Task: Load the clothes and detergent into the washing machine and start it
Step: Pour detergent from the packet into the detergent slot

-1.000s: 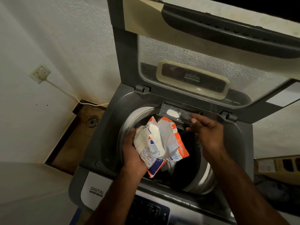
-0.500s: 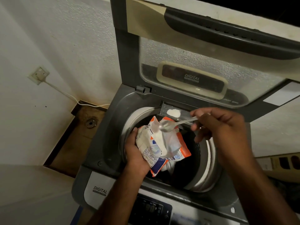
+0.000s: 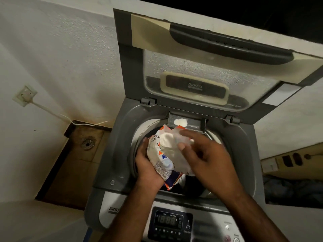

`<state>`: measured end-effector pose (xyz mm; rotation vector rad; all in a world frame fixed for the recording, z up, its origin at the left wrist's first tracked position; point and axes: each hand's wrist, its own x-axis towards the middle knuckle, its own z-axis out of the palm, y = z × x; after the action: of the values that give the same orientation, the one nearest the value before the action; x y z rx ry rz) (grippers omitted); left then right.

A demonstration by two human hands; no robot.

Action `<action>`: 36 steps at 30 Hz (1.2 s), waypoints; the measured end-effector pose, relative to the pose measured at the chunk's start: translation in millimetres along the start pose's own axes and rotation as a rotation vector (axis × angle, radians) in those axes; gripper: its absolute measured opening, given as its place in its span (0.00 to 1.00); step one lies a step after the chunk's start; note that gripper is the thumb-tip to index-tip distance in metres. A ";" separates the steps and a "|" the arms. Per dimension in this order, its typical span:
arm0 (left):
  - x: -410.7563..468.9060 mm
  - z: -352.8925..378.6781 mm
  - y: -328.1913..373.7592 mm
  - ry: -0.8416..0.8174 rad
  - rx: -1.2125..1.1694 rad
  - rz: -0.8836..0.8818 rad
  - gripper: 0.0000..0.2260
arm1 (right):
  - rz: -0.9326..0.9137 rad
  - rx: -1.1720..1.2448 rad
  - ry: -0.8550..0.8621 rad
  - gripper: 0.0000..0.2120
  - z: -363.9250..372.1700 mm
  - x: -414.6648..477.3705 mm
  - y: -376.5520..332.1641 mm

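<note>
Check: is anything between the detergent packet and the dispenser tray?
Nothing visible. The left hand holds the detergent packet in front of the dispenser tray, lid raised; the right hand is at the packet's mouth, not over the tray.

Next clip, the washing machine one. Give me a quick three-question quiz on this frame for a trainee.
1. True or false: the grey, glass-windowed washer lid stands open.
2. Which hand grips the white, orange and blue detergent packet from beneath?
3. Fill in: the grey dispenser tray holds a small heap of white ___.
Key: 1 true; 2 left hand; 3 powder.
</note>
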<state>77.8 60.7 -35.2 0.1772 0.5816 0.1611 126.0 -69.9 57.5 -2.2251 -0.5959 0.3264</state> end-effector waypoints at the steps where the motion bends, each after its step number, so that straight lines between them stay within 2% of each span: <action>1: -0.1 -0.5 1.6 0.004 0.011 0.001 0.26 | 0.002 0.120 0.111 0.15 -7.2 -6.8 -0.1; 3: -3.6 1.4 5.5 -0.025 0.022 -0.009 0.25 | 0.042 0.293 0.279 0.22 -21.9 -22.6 4.0; 5: -7.7 5.8 4.8 -0.051 0.043 -0.035 0.25 | 0.121 0.379 0.301 0.31 -29.8 -38.1 16.1; 7: -10.6 8.6 -1.2 -0.083 0.077 -0.064 0.27 | 0.212 0.411 0.182 0.38 -30.8 -53.7 24.1; 10: -20.7 20.7 -16.6 -0.135 0.130 -0.123 0.28 | 0.248 0.536 -0.120 0.43 -21.0 -76.0 17.6; 12: -31.5 33.1 -32.9 -0.168 0.198 -0.177 0.26 | 0.260 0.587 -0.181 0.42 -12.5 -87.4 12.4; 17: -60.5 60.9 -75.2 -0.125 0.397 -0.237 0.23 | 0.271 0.532 0.102 0.29 -25.8 -113.0 19.1; 19: -71.4 70.1 -102.4 -0.130 0.455 -0.205 0.18 | 0.272 0.525 0.175 0.31 -43.5 -129.6 26.0; 22: -87.3 84.0 -146.3 -0.168 0.509 -0.171 0.23 | 0.278 0.518 0.266 0.37 -69.2 -157.2 37.3; 25: -108.0 104.5 -205.8 -0.212 0.576 -0.273 0.23 | 0.295 0.526 0.401 0.41 -102.0 -195.0 65.5; 27: -116.5 106.8 -246.7 -0.247 0.587 -0.327 0.26 | 0.297 0.527 0.494 0.42 -123.8 -220.8 86.3; 30: -140.6 112.1 -324.0 -0.288 0.683 -0.423 0.25 | 0.312 0.544 0.637 0.40 -165.2 -273.4 121.5; 32: -152.4 111.1 -372.3 -0.306 0.789 -0.418 0.24 | 0.336 0.525 0.730 0.36 -190.0 -306.3 146.0; 36: -184.0 117.8 -465.6 -0.448 0.963 -0.466 0.24 | 0.397 0.487 0.957 0.31 -230.3 -375.0 190.5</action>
<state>38.9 -443.1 60.8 0.9731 0.1976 -0.6181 -40.8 -519.0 78.7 -1.7245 0.4063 -0.3698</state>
